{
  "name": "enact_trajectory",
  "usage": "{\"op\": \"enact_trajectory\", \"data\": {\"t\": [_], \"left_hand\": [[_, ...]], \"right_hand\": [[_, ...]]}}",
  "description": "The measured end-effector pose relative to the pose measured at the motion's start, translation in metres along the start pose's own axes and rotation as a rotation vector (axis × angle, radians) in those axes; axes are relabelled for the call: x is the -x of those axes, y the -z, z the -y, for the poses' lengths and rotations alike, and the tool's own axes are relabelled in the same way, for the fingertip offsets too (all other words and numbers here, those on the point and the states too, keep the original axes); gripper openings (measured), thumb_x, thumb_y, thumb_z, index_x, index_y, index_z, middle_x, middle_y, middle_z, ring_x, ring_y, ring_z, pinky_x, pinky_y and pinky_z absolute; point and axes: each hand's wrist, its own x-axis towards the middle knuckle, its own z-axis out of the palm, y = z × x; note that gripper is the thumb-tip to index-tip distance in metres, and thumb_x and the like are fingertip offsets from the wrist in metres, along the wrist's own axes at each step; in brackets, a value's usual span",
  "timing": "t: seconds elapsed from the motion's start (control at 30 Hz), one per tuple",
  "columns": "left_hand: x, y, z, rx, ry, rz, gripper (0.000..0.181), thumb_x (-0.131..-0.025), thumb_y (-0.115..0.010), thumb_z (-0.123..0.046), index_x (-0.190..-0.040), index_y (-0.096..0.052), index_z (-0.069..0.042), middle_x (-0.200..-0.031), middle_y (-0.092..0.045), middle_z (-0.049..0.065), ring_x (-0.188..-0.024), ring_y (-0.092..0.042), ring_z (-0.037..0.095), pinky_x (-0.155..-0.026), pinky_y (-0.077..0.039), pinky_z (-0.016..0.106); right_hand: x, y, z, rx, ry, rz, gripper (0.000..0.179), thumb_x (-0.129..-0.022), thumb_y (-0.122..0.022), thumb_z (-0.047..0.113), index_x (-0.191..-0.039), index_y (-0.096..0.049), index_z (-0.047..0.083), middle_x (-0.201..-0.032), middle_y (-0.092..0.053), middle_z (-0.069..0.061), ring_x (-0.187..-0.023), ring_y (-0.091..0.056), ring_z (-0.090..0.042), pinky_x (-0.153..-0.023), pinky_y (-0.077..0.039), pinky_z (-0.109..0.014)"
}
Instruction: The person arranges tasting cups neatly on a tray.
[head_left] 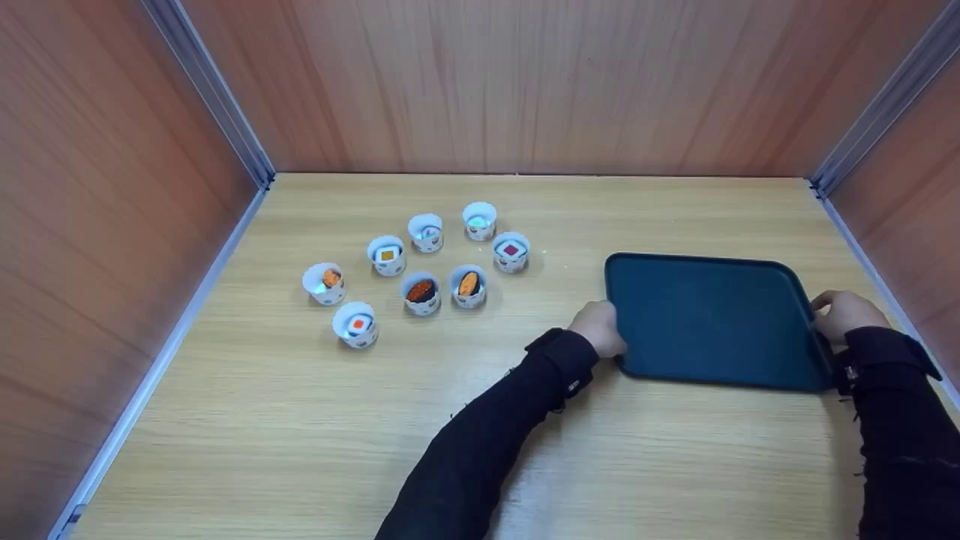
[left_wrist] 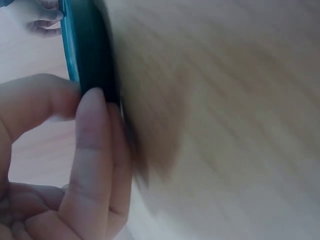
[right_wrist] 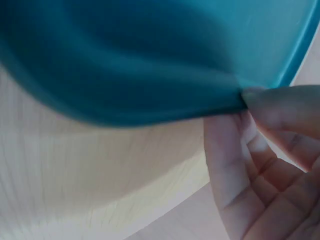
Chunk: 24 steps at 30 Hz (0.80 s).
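A dark teal rectangular tray (head_left: 712,322) with rounded corners is held between both hands at the right of the table. My left hand (head_left: 600,328) grips the tray's left side. In the left wrist view its thumb (left_wrist: 45,97) bends over the rim and the fingers (left_wrist: 90,160) lie along the outer wall. On the opposite side, my right hand (head_left: 850,315) pinches the rim. The right wrist view shows the thumb (right_wrist: 287,107) on top and a finger (right_wrist: 227,155) beneath the edge. Nothing lies on the tray.
Several small white patterned paper cups stand left of the tray, among them one with an orange-topped piece (head_left: 469,283) and one with a red-centred piece (head_left: 358,325). Wooden panels (head_left: 517,90) wall the table (head_left: 300,450) at the back and both sides.
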Motion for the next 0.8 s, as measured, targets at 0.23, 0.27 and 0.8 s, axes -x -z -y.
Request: {"op": "enact_trajectory", "data": {"t": [0.23,0.27,0.8], "left_hand": [[0.006,0.012,0.017,-0.010,0.007,0.014,0.027,-0.077,-0.075,-0.010,-0.102,-0.066,-0.005,-0.098,-0.066,0.004,-0.073,-0.052,0.014,-0.061,-0.043,0.023],[0.007,0.013,0.019,-0.014,0.007,0.015,0.027,-0.077,-0.075,-0.010,-0.102,-0.065,-0.005,-0.097,-0.066,0.004,-0.073,-0.051,0.014,-0.061,-0.043,0.023],[0.028,0.038,0.061,0.061,0.020,0.023,0.008,-0.081,-0.071,-0.007,-0.085,-0.065,-0.003,-0.077,-0.064,0.005,-0.057,-0.056,0.014,-0.052,-0.046,0.022]], "right_hand": [[-0.002,-0.005,0.012,-0.078,0.036,0.017,0.038,-0.088,-0.058,0.008,-0.113,-0.053,-0.019,-0.088,-0.064,-0.031,-0.071,-0.060,-0.028,-0.061,-0.045,-0.034],[-0.003,-0.006,0.014,-0.090,0.040,0.022,0.037,-0.088,-0.058,0.008,-0.113,-0.053,-0.019,-0.087,-0.065,-0.029,-0.069,-0.060,-0.025,-0.060,-0.044,-0.032],[-0.006,-0.023,0.055,-0.156,0.102,0.041,0.031,-0.089,-0.060,0.008,-0.106,-0.055,-0.018,-0.082,-0.065,-0.021,-0.065,-0.060,-0.014,-0.059,-0.047,-0.030]]}}
